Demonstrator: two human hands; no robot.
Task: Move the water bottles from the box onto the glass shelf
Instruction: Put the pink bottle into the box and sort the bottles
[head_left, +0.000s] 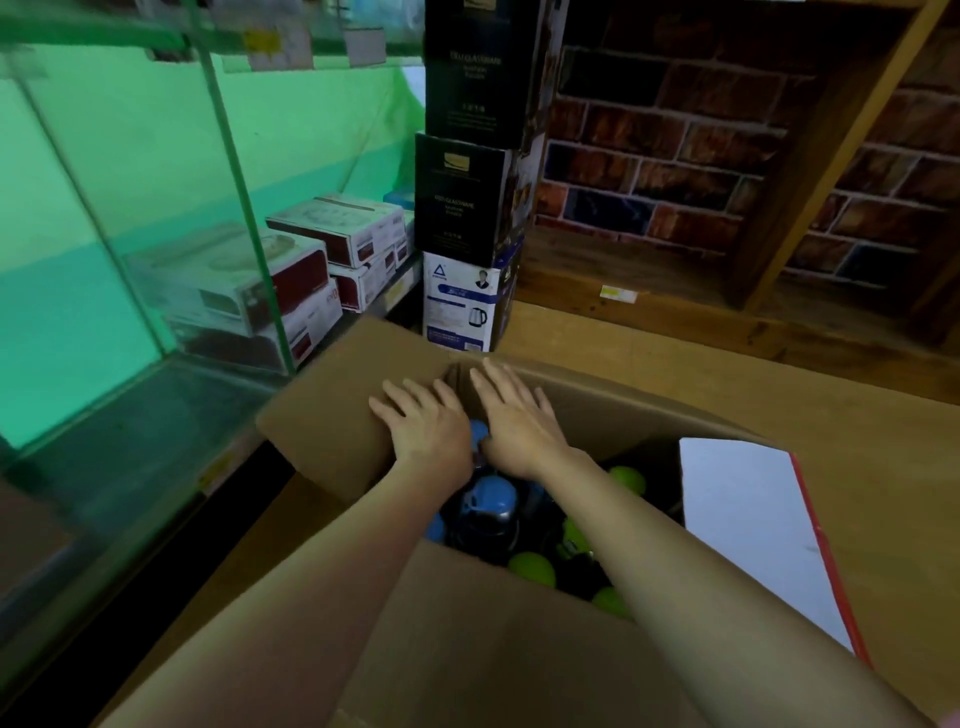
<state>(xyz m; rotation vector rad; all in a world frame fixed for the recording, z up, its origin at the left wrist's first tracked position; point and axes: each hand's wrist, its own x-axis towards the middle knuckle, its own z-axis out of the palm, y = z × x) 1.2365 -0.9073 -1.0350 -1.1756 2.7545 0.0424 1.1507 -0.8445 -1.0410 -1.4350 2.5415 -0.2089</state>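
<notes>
Box-opening step: left hand (423, 423) and right hand (511, 421), fingers spread flat, press cardboard box (467, 639) flaps at 12 o'clock; next, grip a blue-capped bottle (488, 501)

The head view looks forward and steeply down, close over an open cardboard box (519, 649).

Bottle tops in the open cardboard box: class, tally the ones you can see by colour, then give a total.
Round blue bottle tops: 3
Round green bottle tops: 4
Total in view: 7 (the arms may hide more)
</notes>
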